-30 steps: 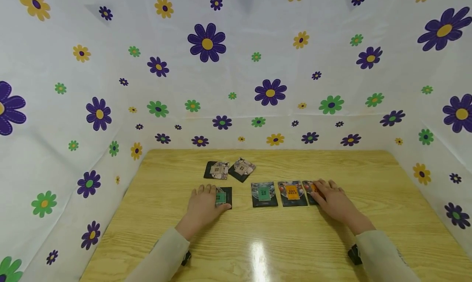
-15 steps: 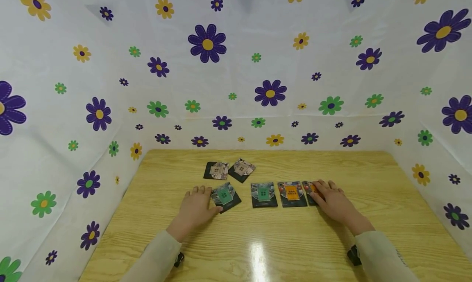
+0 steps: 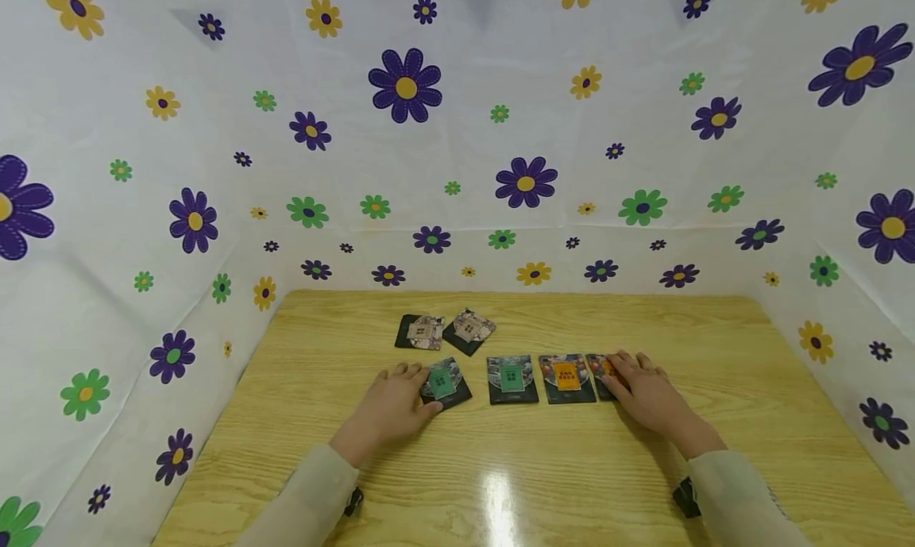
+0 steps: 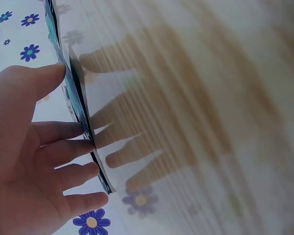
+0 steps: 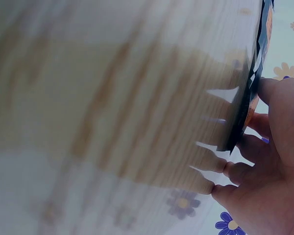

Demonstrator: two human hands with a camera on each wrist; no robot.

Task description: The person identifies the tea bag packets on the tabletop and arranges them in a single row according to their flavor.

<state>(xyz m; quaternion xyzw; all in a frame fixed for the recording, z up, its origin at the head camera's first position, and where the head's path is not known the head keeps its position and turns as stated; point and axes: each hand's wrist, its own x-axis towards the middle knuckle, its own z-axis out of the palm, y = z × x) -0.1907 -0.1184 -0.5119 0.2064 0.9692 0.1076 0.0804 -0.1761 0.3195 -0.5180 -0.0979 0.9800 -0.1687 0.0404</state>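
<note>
A flat, dark sachet with a green label (image 3: 445, 383) lies tilted on the table, my left hand (image 3: 389, 404) at its left side. In the left wrist view the thumb presses on that sachet (image 4: 74, 93), and the relaxed fingertips touch its edge and the tabletop. My right hand (image 3: 649, 394) rests over the right part of a sachet with an orange label (image 3: 599, 376), partly hiding it. The right wrist view shows thumb and fingertips laid against this sachet (image 5: 255, 83). Between the hands lie another green-labelled sachet (image 3: 512, 379) and another orange-labelled sachet (image 3: 568, 378), side by side.
Farther back are two sachets with beige labels, one nearly straight (image 3: 420, 332) and one turned askew (image 3: 469, 330). The wood-grain table (image 3: 457, 468) is glossy. A white flowered cloth (image 3: 457, 134) encloses its back and sides.
The left hand first drew back left, turning its green-labelled sachet askew, then slid it right toward the row. The right hand has stayed on its orange-labelled sachet.
</note>
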